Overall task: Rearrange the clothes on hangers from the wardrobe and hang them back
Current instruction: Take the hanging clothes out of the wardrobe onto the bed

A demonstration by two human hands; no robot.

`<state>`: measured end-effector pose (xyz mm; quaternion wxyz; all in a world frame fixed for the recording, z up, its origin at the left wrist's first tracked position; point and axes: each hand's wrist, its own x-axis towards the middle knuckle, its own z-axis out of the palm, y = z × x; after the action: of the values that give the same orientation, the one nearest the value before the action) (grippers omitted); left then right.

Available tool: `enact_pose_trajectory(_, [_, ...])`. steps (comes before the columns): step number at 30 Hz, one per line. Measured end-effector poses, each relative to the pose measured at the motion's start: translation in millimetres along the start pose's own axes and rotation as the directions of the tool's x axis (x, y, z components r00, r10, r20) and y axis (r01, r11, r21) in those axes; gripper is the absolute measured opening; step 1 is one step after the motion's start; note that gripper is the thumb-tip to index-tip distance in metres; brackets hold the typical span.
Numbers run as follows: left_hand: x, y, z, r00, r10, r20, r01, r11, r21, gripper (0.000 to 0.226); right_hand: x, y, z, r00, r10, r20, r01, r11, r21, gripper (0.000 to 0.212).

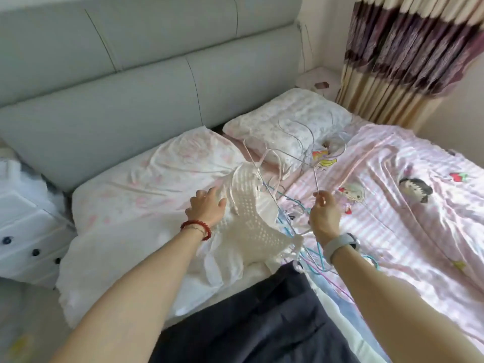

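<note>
While the white knit top (246,218) is pressed by the left hand (207,205), fingers spread, a wire hanger (315,176) is pinched by the right hand (324,213). Knit judged soft, limp; best gripped at straps.

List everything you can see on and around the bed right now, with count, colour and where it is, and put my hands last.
knit top: one, white, on the bed, centre
wire hangers: several, silver, tangled on the far pillow
coloured hangers: several, blue and pink, beneath the right wrist
dark garment: one, navy, near edge
pillows: two, pale floral, by the headboard
headboard: one, grey-green, behind
bed cover: one, pink striped with cartoons, right
drawer unit: one, white, left
curtain: one, beige and purple, top right
left hand: red bracelet, resting on the knit top
right hand: wrist band, fingers pinching a silver hanger wire
</note>
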<state>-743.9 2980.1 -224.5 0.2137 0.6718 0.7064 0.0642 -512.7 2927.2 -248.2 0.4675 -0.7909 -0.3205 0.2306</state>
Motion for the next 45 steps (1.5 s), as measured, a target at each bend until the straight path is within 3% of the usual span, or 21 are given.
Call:
enact_pose_trajectory(4, [1,-12,78,0.966,0.066,0.249,-0.091,0.992,0.089,0.058,31,46,26,0.996,0.084,0.025,-0.081,0.991,-0.103,0.025])
enact_pose_trajectory(8, [2,-29,128,0.908,0.024,0.419,-0.127,0.967,0.22,0.061,65,71,41,0.99,0.104,0.099,-0.091,0.988,-0.122,0.028])
enact_pose_trajectory(13, [3,-52,164,0.878,-0.02,0.479,-0.141,0.944,0.297,0.059,88,99,49,0.943,0.109,0.314,0.008,0.937,-0.35,0.056])
enact_pose_trajectory(18, [9,-56,175,0.868,-0.035,0.495,-0.129,0.948,0.292,0.057,93,131,55,0.935,0.118,0.335,0.079,0.85,-0.521,0.051])
enact_pose_trajectory(23, [9,-56,170,0.882,-0.005,0.471,-0.124,0.962,0.243,0.055,101,128,51,0.982,0.154,0.111,-0.111,0.94,-0.324,0.037])
enact_pose_trajectory(26, [4,-54,165,0.9,0.036,0.434,-0.151,0.961,0.232,0.054,102,130,51,0.943,0.271,0.195,-0.241,0.956,-0.165,0.028])
enact_pose_trajectory(31, [-5,-54,162,0.911,0.045,0.41,-0.162,0.954,0.254,0.053,82,143,51,0.923,0.148,0.355,0.013,0.911,-0.412,0.035])
enact_pose_trajectory(35, [-9,-52,156,0.912,0.015,0.411,-0.142,0.949,0.281,0.055,74,149,41,0.933,-0.01,0.359,0.198,0.849,-0.49,0.051])
enact_pose_trajectory(40, [-22,-34,141,0.951,0.096,0.294,-0.194,0.927,0.322,0.054,49,133,20,0.926,-0.046,0.375,0.269,0.776,-0.57,0.051])
enact_pose_trajectory(45, [-60,-16,107,0.951,0.296,0.085,-0.308,0.904,0.296,0.054,-28,116,-12,0.936,-0.183,0.301,0.32,0.8,-0.508,0.044])
